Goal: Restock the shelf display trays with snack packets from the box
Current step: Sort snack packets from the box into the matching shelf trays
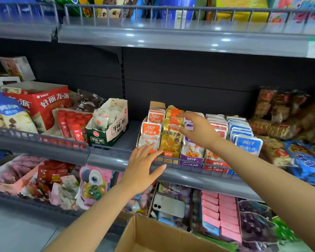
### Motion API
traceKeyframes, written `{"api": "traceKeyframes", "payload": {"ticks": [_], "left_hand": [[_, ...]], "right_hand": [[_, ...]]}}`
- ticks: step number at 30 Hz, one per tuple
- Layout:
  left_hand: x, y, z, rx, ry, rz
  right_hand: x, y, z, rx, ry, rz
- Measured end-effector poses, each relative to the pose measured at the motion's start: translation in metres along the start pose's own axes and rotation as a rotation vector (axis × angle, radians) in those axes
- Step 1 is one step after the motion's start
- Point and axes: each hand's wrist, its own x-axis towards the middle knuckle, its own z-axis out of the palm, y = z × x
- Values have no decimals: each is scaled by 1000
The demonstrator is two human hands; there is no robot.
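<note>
On the middle shelf, the right grip [196, 131] pinches the upright gold packets [171, 140] by their tops in the 2nd tray, long axis vertical. The left grip [144, 168], spread, touches the orange packets [149, 137] just left. The box [153, 237] lies below.

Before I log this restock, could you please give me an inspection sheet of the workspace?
Surface: grey middle shelf, wire rail along the front.
Job's things: display trays hold orange packets, gold packets, purple, red and blue ones; open cardboard box below.
Clutter: phone lying on lower-shelf goods.
Hands: left hand open at the orange packets; right hand on the gold packets, grip unclear.
Cables: nothing seen.
Surroundings: stocked shelves above, below and beside.
</note>
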Motion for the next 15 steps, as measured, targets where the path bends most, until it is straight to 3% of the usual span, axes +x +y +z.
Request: {"api": "traceKeyframes", "payload": {"ticks": [7,15], "left_hand": [[-64,4,23,-64,-112,4],[-158,-24,129,-94,-720,-285]], "right_hand": [[-111,9,16,324,-164,8],[-251,57,144,495,-540,306]]}}
